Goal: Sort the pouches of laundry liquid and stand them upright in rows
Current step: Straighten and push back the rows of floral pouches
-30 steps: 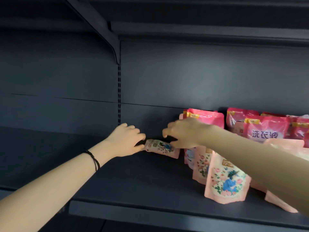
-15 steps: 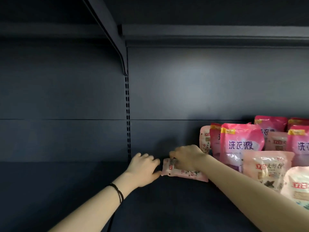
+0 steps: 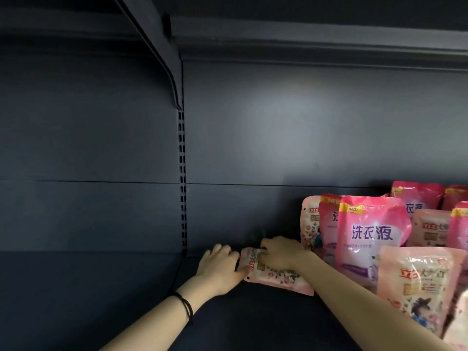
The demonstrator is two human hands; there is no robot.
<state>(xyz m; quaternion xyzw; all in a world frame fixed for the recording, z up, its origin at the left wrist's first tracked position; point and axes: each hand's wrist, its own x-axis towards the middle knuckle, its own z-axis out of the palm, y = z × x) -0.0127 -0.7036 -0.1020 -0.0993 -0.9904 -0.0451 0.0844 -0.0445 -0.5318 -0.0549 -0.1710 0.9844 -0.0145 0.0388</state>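
Observation:
A pale pink flowered pouch lies on its side at the back of the dark shelf. My left hand grips its left end, thumb under the corner. My right hand presses on its upper edge from the right. To the right stand several pouches: a bright pink pouch with blue lettering, a pale pink pouch behind it, and a pale flowered pouch nearer to me. More pink pouches stand against the back wall.
The dark back panel rises right behind the pouches. A slotted upright and bracket divide two bays. An upper shelf overhangs. The shelf's left bay is dark and bare.
The view has shifted closer and upward. Both hands stay on the lying pouch, whose left end has lifted slightly, with my left thumb now under its corner.

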